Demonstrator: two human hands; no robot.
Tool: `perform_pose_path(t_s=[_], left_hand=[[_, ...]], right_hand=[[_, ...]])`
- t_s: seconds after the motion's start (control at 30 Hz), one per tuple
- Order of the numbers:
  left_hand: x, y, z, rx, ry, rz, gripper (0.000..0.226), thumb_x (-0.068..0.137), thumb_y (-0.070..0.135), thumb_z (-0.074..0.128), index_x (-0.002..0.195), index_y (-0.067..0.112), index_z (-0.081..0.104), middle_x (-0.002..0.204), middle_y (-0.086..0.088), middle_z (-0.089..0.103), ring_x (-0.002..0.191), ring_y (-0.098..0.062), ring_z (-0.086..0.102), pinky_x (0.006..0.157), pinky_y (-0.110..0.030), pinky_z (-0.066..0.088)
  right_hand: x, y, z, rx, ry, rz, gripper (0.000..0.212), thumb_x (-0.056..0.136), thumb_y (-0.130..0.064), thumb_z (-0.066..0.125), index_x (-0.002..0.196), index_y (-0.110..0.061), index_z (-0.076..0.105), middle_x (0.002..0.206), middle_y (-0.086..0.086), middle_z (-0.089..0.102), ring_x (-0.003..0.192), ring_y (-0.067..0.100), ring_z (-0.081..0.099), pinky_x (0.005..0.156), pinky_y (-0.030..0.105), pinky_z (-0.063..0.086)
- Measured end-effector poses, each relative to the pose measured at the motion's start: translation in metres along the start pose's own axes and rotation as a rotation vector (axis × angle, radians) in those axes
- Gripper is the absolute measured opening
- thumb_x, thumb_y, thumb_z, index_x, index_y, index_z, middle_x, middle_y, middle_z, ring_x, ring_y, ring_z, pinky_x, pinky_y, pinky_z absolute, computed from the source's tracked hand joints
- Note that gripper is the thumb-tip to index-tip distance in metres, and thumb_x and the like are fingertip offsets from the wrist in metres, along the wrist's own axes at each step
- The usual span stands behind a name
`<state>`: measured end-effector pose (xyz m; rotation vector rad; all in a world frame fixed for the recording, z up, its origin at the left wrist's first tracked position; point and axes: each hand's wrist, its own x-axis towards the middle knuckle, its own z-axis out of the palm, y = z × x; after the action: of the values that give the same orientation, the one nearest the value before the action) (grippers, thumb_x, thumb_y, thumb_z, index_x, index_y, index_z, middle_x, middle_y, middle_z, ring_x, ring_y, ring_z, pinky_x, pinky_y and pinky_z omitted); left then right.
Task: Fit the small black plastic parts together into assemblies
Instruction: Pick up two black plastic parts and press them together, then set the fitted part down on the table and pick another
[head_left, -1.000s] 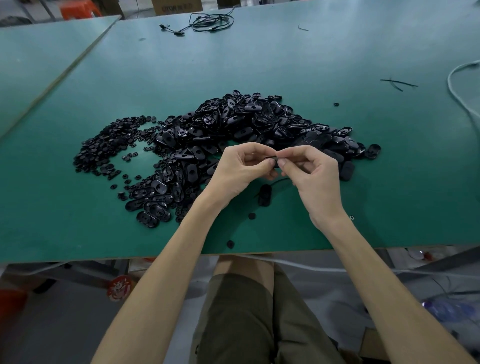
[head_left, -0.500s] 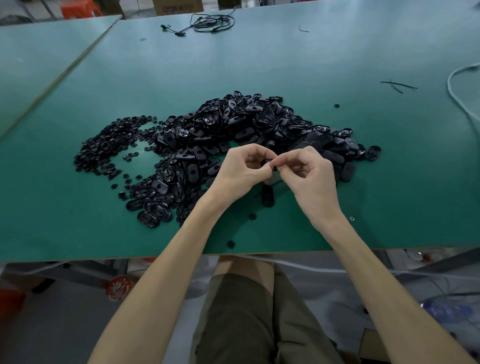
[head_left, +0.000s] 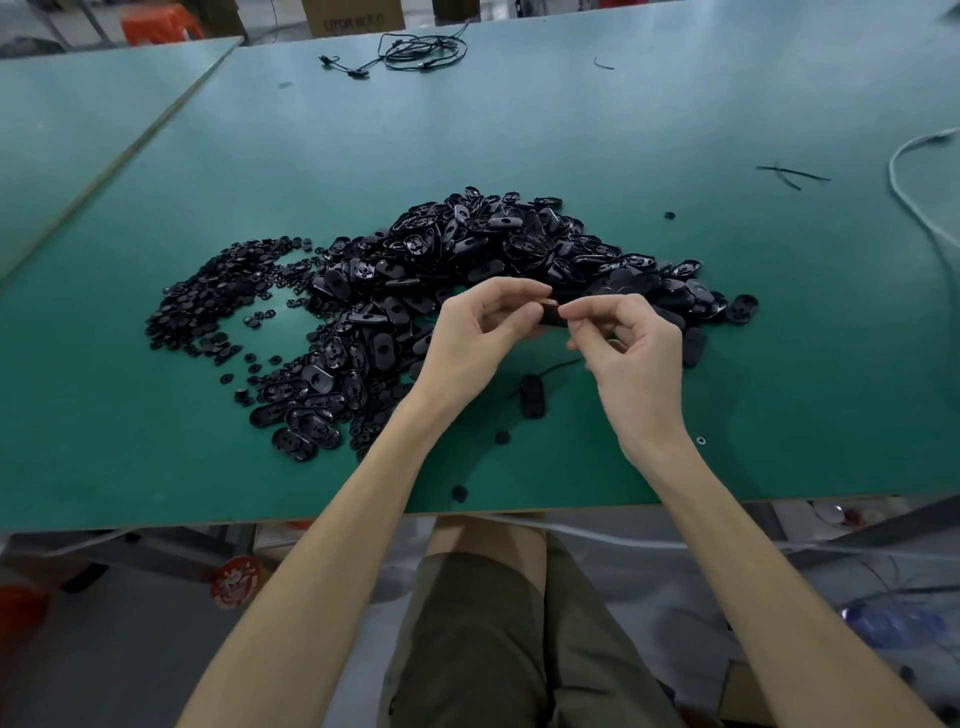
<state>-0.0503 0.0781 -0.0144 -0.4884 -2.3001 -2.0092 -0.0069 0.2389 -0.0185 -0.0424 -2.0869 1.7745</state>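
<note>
Centre frame: both hands held together above the green table (head_left: 519, 130), just in front of the pile.

L hand (head_left: 478, 332) – thumb + index pinch a small black part (head_left: 551, 314), other fingers loosely curled. R hand (head_left: 634, 353) – thumb + index tips closed on the R end of the same part, remaining fingers curled under. Can't tell if R also holds a separate tiny piece; the part is mostly hidden by fingertips. Hands meet at the part, neither one touching the table.

Task stuff: big heap of oval black parts (head_left: 467, 270) at mid frame, running behind and L of the hands. Smaller round black pieces (head_left: 218, 301) spread at the heap's L side, touching it. One loose oval piece with a thin cord (head_left: 533, 396) lies on the table below the hands. Two stray round bits, one (head_left: 501, 437) just below it, another (head_left: 459, 493) near the front edge. Tiny pale ring (head_left: 701, 440) by the R wrist.

Rest: black cable bundle (head_left: 415, 52) upper centre, thin black strips (head_left: 789, 174) upper R, white cable (head_left: 904, 176) at R edge. Second green table (head_left: 78, 104) upper L, apart by a narrow gap. Cardboard box (head_left: 353, 18) + orange stool (head_left: 158, 28) along the top. Olive shorts (head_left: 493, 649) at bottom centre.
</note>
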Motion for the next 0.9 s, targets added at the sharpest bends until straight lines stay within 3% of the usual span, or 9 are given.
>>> perform_pose_path(t_s=[0.13, 0.23, 0.4, 0.53, 0.67, 0.77, 0.83, 0.9], left_hand=[[0.005, -0.002, -0.006, 0.045, 0.151, 0.029, 0.034, 0.1, -0.018, 0.047, 0.121, -0.002, 0.067, 0.11, -0.014, 0.075, 0.105, -0.022, 0.073, 0.094, -0.034, 0.059], [0.006, -0.004, -0.012, 0.152, 0.232, -0.005, 0.046, 0.093, -0.023, 0.044, 0.118, 0.005, 0.071, 0.11, -0.003, 0.074, 0.105, -0.014, 0.069, 0.093, -0.029, 0.057], [0.004, -0.003, -0.009, 0.435, 0.139, -0.033, 0.045, 0.093, -0.017, 0.052, 0.117, 0.016, 0.071, 0.117, 0.002, 0.069, 0.11, -0.006, 0.062, 0.101, -0.02, 0.049], [0.003, -0.003, -0.007, 0.577, 0.017, -0.057, 0.044, 0.095, -0.014, 0.054, 0.118, 0.019, 0.072, 0.122, 0.003, 0.065, 0.118, -0.013, 0.06, 0.114, -0.045, 0.04], [0.003, -0.001, -0.005, 0.606, -0.006, -0.061, 0.025, 0.099, 0.004, 0.066, 0.118, 0.018, 0.073, 0.124, 0.0, 0.062, 0.122, -0.02, 0.056, 0.114, -0.049, 0.038], [0.004, 0.001, -0.005, 0.659, -0.008, -0.052, 0.023, 0.093, 0.026, 0.077, 0.115, 0.02, 0.074, 0.121, 0.001, 0.06, 0.121, -0.02, 0.053, 0.115, -0.042, 0.032], [0.004, 0.0, -0.004, 0.713, -0.002, -0.044, 0.022, 0.091, 0.033, 0.077, 0.109, 0.02, 0.074, 0.118, 0.001, 0.06, 0.119, -0.021, 0.051, 0.106, -0.033, 0.027], [0.005, -0.002, -0.003, 0.763, -0.005, -0.045, 0.018, 0.095, 0.034, 0.073, 0.106, 0.02, 0.074, 0.114, -0.001, 0.058, 0.117, -0.023, 0.049, 0.1, -0.033, 0.027]], right_hand=[[0.002, 0.0, -0.001, 0.066, 0.185, 0.06, 0.025, 0.1, -0.006, 0.061, 0.107, -0.026, 0.074, 0.115, 0.01, 0.068, 0.089, 0.009, 0.072, 0.073, 0.024, 0.056], [0.004, 0.001, 0.0, 0.058, 0.246, 0.081, 0.026, 0.102, -0.009, 0.059, 0.122, -0.023, 0.069, 0.124, 0.002, 0.058, 0.099, 0.016, 0.069, 0.082, 0.023, 0.059], [0.005, 0.002, 0.0, 0.001, 0.223, 0.125, 0.044, 0.102, -0.009, 0.057, 0.146, -0.013, 0.056, 0.143, 0.001, 0.043, 0.113, 0.004, 0.064, 0.097, 0.027, 0.057], [0.002, 0.0, 0.0, -0.017, 0.201, 0.086, 0.045, 0.104, -0.011, 0.058, 0.149, -0.014, 0.054, 0.156, 0.001, 0.034, 0.12, 0.0, 0.06, 0.096, 0.021, 0.056], [0.001, 0.0, 0.001, -0.051, 0.16, -0.003, 0.044, 0.103, -0.01, 0.061, 0.147, -0.019, 0.057, 0.164, 0.004, 0.028, 0.122, 0.002, 0.059, 0.088, 0.012, 0.052], [-0.001, -0.003, 0.001, -0.099, 0.099, -0.137, 0.031, 0.1, -0.01, 0.067, 0.13, -0.018, 0.068, 0.149, 0.004, 0.043, 0.106, 0.007, 0.064, 0.084, 0.021, 0.057], [-0.003, -0.004, 0.002, -0.106, -0.052, -0.165, 0.013, 0.096, -0.018, 0.076, 0.108, -0.021, 0.076, 0.12, -0.003, 0.064, 0.09, 0.007, 0.067, 0.077, 0.032, 0.058], [-0.005, -0.006, 0.002, -0.033, -0.293, -0.095, 0.013, 0.086, -0.031, 0.084, 0.087, -0.021, 0.076, 0.084, -0.014, 0.071, 0.07, 0.003, 0.061, 0.066, 0.029, 0.05]])
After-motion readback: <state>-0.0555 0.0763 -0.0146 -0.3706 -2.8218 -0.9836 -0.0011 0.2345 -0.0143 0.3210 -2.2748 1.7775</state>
